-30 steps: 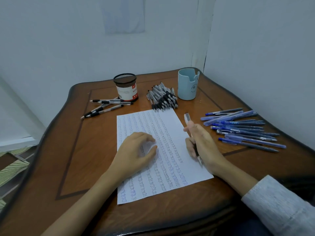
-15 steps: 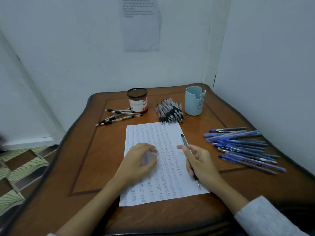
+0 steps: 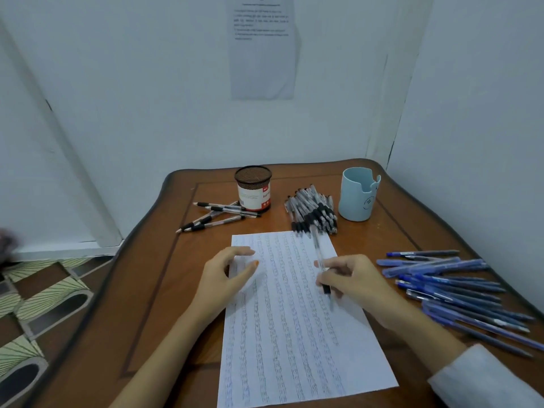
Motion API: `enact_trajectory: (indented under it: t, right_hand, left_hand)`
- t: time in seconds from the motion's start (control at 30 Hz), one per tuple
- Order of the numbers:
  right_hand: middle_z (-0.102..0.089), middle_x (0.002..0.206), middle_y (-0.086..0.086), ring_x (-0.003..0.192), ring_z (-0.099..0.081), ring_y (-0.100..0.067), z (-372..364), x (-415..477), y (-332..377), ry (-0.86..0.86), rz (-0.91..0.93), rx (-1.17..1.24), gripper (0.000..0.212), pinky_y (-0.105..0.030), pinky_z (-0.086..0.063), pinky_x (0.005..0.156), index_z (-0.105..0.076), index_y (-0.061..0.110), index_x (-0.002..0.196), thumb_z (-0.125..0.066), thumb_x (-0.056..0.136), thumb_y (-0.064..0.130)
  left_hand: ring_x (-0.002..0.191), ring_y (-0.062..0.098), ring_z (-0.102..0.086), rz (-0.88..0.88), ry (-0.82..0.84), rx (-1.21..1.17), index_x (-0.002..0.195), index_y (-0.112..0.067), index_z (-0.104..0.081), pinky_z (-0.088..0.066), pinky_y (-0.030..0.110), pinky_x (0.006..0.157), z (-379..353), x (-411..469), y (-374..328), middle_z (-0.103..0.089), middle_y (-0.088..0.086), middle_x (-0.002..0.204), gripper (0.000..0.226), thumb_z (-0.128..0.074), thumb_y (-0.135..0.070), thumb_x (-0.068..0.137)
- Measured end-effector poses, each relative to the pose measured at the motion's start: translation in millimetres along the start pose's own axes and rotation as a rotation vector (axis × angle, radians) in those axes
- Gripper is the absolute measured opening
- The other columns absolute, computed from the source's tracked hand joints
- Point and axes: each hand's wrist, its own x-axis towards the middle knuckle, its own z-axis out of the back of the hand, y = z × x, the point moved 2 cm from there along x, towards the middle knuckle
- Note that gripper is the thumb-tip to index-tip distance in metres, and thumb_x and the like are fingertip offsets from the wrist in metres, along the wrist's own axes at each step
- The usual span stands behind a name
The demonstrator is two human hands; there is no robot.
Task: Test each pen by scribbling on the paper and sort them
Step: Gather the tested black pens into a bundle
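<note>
Since a moment ago your right hand (image 3: 356,279) has edged further onto the paper (image 3: 288,343) at frame centre, pinching the pen (image 3: 318,250) tip-down, while your left hand (image 3: 225,278) rests loosely spread on the sheet's upper left edge.

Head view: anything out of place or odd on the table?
Nothing spilled or damaged. Mildly odd: the mesh cup and blue cup show no pens sticking out; loose pens lie in piles on the table. The paper sits slightly askew under the left hand. The right hand grips one pen.
</note>
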Motion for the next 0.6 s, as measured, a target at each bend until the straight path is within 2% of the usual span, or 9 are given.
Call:
enact_trajectory:
  t: [0.1,0.2,0.27,0.3,0.37,0.43,0.5,0.57,0.6]
  right_hand:
    - [-0.073,0.084,-0.013,0.076,-0.067,-0.019,-1,32,18,-0.13,0.119,-0.296,0.024,-0.009,-0.046,0.06,-0.071,0.0,0.104,-0.073,0.084,0.013]
    - [-0.069,0.086,-0.025,0.075,-0.065,-0.025,-14,66,34,-0.199,0.177,-0.459,0.024,-0.008,-0.045,0.064,-0.068,-0.013,0.088,-0.07,0.085,0.011]
    - [-0.069,0.093,-0.026,0.084,-0.067,-0.03,-26,88,40,-0.227,0.172,-0.529,0.024,-0.028,-0.054,0.081,-0.067,-0.012,0.099,-0.068,0.086,0.008]
    - [-0.069,0.096,-0.025,0.089,-0.067,-0.032,-30,99,41,-0.25,0.162,-0.567,0.024,-0.038,-0.054,0.087,-0.067,-0.01,0.103,-0.067,0.086,0.007]
    - [-0.07,0.092,-0.022,0.086,-0.068,-0.032,-38,120,41,-0.291,0.167,-0.626,0.017,-0.045,-0.056,0.081,-0.069,-0.008,0.097,-0.065,0.085,0.003]
    - [-0.068,0.083,-0.019,0.076,-0.068,-0.03,-44,136,39,-0.339,0.166,-0.689,0.01,-0.044,-0.059,0.069,-0.067,-0.006,0.08,-0.064,0.085,0.002]
    - [-0.059,0.071,-0.011,0.067,-0.062,-0.025,-48,147,38,-0.369,0.16,-0.759,0.024,-0.036,-0.055,0.059,-0.053,0.005,0.066,-0.063,0.087,0.003]
    - [-0.049,0.066,-0.006,0.065,-0.056,-0.022,-52,154,36,-0.378,0.175,-0.811,0.035,-0.031,-0.048,0.055,-0.042,0.012,0.061,-0.061,0.089,0.005]
    - [-0.05,0.067,-0.006,0.066,-0.058,-0.022,-53,158,35,-0.371,0.176,-0.825,0.033,-0.031,-0.047,0.055,-0.043,0.011,0.062,-0.061,0.089,0.006]
  left_hand:
    - [0.108,-0.004,-0.056,-0.022,-0.097,0.042,0.103,-0.03,-0.067,-0.047,0.02,0.091,8,10,9,-0.063,-0.021,0.11,0.018,-0.069,-0.025,0.086]
    - [0.119,-0.003,-0.048,0.008,0.059,0.163,0.112,-0.035,-0.063,-0.041,0.026,0.101,7,15,17,-0.057,-0.02,0.124,0.033,-0.071,-0.042,0.081]
    - [0.125,-0.005,-0.04,0.01,0.135,0.248,0.117,-0.038,-0.06,-0.033,0.024,0.105,4,15,20,-0.05,-0.023,0.131,0.043,-0.069,-0.053,0.078]
    - [0.127,-0.005,-0.037,0.015,0.142,0.262,0.118,-0.038,-0.059,-0.031,0.023,0.105,3,14,21,-0.048,-0.024,0.133,0.045,-0.068,-0.055,0.077]
    - [0.128,-0.005,-0.036,0.027,0.126,0.259,0.119,-0.036,-0.06,-0.029,0.022,0.104,3,15,22,-0.048,-0.023,0.134,0.047,-0.068,-0.056,0.077]
    - [0.128,-0.006,-0.034,0.031,0.117,0.26,0.119,-0.035,-0.061,-0.027,0.02,0.104,3,16,22,-0.046,-0.025,0.133,0.046,-0.069,-0.054,0.078]
    - [0.127,-0.007,-0.033,0.032,0.114,0.258,0.119,-0.035,-0.061,-0.028,0.021,0.105,2,16,22,-0.045,-0.025,0.132,0.046,-0.069,-0.054,0.078]
    - [0.128,-0.005,-0.035,0.033,0.114,0.254,0.119,-0.034,-0.061,-0.029,0.022,0.107,2,16,21,-0.047,-0.023,0.134,0.046,-0.069,-0.053,0.078]
    - [0.128,-0.005,-0.036,0.037,0.113,0.254,0.119,-0.033,-0.061,-0.028,0.021,0.106,2,16,20,-0.048,-0.022,0.134,0.046,-0.069,-0.053,0.078]
